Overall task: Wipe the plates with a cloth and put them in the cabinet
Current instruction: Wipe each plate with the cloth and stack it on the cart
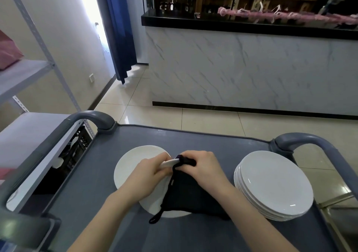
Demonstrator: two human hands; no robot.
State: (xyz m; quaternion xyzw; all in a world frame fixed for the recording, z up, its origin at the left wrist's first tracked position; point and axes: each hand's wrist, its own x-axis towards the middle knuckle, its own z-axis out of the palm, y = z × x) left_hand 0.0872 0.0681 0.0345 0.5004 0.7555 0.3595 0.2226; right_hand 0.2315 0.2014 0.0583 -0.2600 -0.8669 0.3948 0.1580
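Near the middle of the grey cart top [193,141], a white plate [168,163] was tilted up off the surface, its far rim showing between the two hands. The left hand [151,172] gripped that rim, fingers curled round it. The right hand [203,166] pinched a black cloth [186,191] bunched over the same rim, and the rest of the cloth hung down across the plate's face, its loop trailing toward the near edge. A second white plate [131,166] lay flat under the left hand, toward the left edge. A stack of white plates [275,184] sat by the right edge, close to the cart's right handle [310,139]. Left of the cart stood a metal shelf rack [25,73]; beyond the far edge, across the tiled floor, ran a marble-fronted bar [251,68].
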